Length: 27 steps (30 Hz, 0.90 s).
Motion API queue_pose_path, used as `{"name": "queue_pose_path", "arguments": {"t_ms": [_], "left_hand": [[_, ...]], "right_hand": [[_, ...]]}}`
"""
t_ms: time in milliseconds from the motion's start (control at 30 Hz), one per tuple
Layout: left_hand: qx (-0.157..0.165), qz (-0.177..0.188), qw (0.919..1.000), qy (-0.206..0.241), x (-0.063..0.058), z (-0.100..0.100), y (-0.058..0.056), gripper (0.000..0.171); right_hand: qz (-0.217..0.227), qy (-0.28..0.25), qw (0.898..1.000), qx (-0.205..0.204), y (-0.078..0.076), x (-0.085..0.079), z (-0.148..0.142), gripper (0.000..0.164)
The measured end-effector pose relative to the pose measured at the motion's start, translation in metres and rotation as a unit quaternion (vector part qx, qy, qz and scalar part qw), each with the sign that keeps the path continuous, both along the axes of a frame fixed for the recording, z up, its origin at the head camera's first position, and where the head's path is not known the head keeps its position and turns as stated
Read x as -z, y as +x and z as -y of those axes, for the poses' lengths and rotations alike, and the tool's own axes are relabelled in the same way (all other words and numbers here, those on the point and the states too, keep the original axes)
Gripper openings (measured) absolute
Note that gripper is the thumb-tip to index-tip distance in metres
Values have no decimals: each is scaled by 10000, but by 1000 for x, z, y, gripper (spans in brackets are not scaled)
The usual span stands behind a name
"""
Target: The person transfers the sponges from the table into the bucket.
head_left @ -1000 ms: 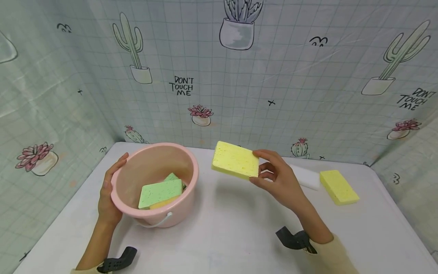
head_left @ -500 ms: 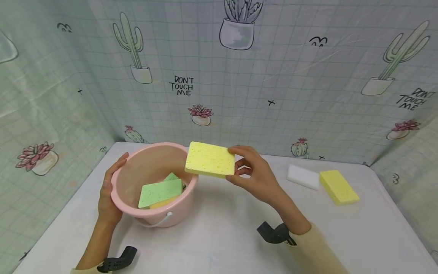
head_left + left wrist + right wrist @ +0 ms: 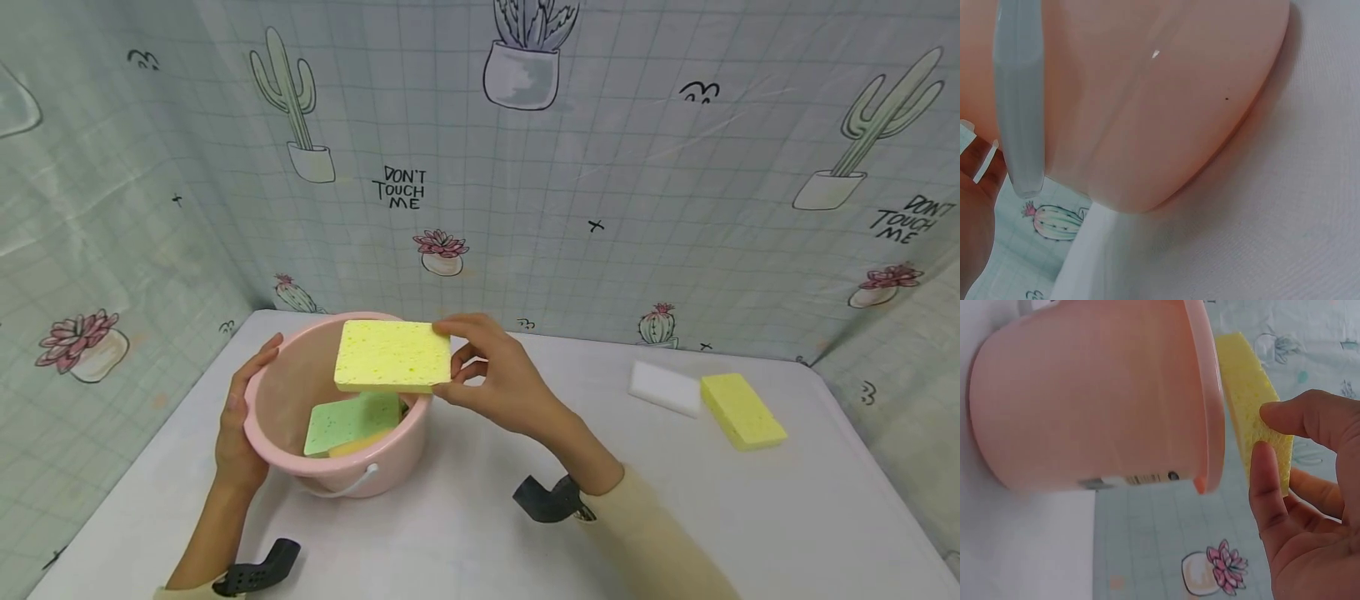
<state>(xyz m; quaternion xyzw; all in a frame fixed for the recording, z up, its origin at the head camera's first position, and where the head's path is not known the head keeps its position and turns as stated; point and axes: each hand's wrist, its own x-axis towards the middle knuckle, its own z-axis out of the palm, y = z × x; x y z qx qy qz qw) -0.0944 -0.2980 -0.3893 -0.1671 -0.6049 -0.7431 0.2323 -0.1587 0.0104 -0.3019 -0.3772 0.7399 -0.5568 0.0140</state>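
Observation:
My left hand [image 3: 240,425] rests against the left side of a pink bucket [image 3: 408,450], fingers extended along its outer wall up to the rim. The left wrist view shows that hand's fingers beside the bucket's pale handle [image 3: 1019,94]. My right hand [image 3: 502,379] pinches the right end of a yellow sponge [image 3: 393,356] between thumb and fingers. The sponge is held over the bucket's opening. In the right wrist view it overlaps the bucket's rim [image 3: 1207,381]. Inside the bucket lie a green sponge [image 3: 337,425] and a yellow-orange one [image 3: 360,442], partly hidden.
On the white table [image 3: 750,517], to the right, lie a white sponge-like block [image 3: 664,387] and another yellow sponge [image 3: 742,411] close together. A cactus-print curtain [image 3: 480,183] stands behind the table and along both sides.
My right hand has carried the yellow sponge leftward, from right of the bucket to over its opening. The left hand and the bucket have stayed in place.

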Motion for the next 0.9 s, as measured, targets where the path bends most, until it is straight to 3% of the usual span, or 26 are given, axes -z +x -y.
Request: {"name": "queue_pose_path", "arguments": {"t_ms": [267, 733, 900], "left_hand": [[123, -116, 9999, 2, 2, 1, -1, 57], [95, -118, 9998, -127, 0, 1, -1, 56], [96, -77, 9999, -115, -1, 1, 0, 56]], "right_hand": [[-143, 235, 9989, -390, 0, -4, 27, 63], [-311, 1023, 9928, -537, -1, -9, 55, 63], [-575, 1357, 9876, -539, 1, -11, 62, 62]]}}
